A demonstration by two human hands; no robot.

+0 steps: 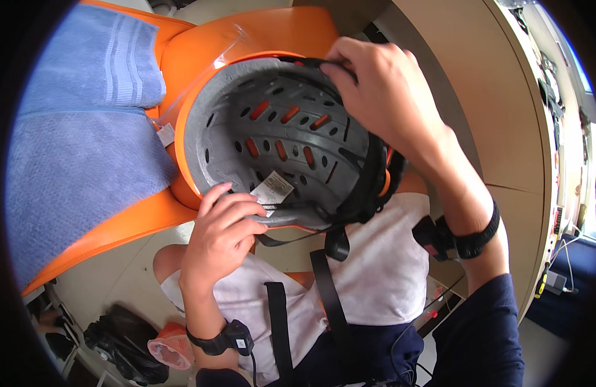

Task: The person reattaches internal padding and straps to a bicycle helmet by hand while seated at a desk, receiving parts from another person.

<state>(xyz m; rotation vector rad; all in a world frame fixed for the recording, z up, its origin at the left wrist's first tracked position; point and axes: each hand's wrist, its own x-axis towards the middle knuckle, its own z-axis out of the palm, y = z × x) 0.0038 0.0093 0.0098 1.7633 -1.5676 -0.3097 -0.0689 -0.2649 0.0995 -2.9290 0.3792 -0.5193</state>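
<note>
Helmet: an orange helmet (pixel 272 129) is being held upside down over the person's lap, its grey foam lining with orange vent slots facing up.
Left hand: the left hand (pixel 224 226) is gripping the near rim of the helmet, fingers curling over the edge just beside a small white label (pixel 272 188).
Right hand: the right hand (pixel 382 90) is reaching over the far rim, fingertips pinching a black strap (pixel 311 62) at the top edge of the lining.
Straps: more black webbing (pixel 327 284) is hanging down from the helmet's near side across the white shirt (pixel 375 271).
Wrists: both are wearing black bands; the left wrist's (pixel 227 338) carries a small device.
Chair: an orange chair (pixel 117 232) is standing just behind the helmet, with a blue towel (pixel 79 148) lying over its seat and back.
Right side: a beige table (pixel 504 129) is curving past the right arm.
</note>
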